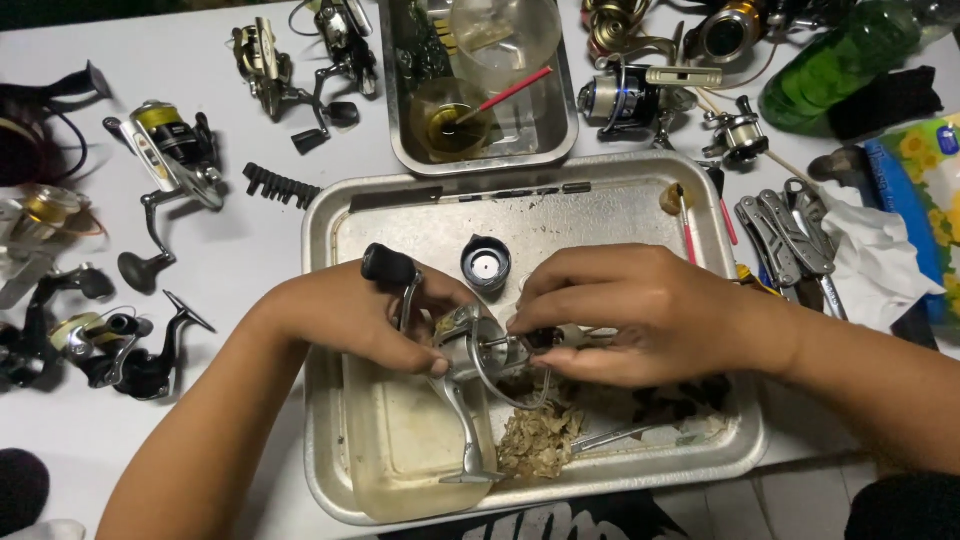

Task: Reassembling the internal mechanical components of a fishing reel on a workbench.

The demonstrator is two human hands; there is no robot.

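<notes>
A silver spinning fishing reel (470, 345) with a black handle knob sits over a large metal tray (330, 235). My left hand (350, 320) grips the reel's body from the left, the handle arm rising between its fingers. My right hand (630, 310) comes in from the right, its fingertips pinched on a small dark part at the reel's front end. A black round cap (486, 264) lies in the tray just behind the hands. Dirty crumpled tissue (538, 440) and a shallow clear plastic dish (405, 450) lie under the reel.
Several other reels lie around the white table, such as a yellow-and-black one (175, 150) at left. A smaller metal tray (395, 130) with cups and a red-handled brush stands behind. Multi-tools (790, 235), a white rag, a green bottle (835, 60) and a tissue pack lie right.
</notes>
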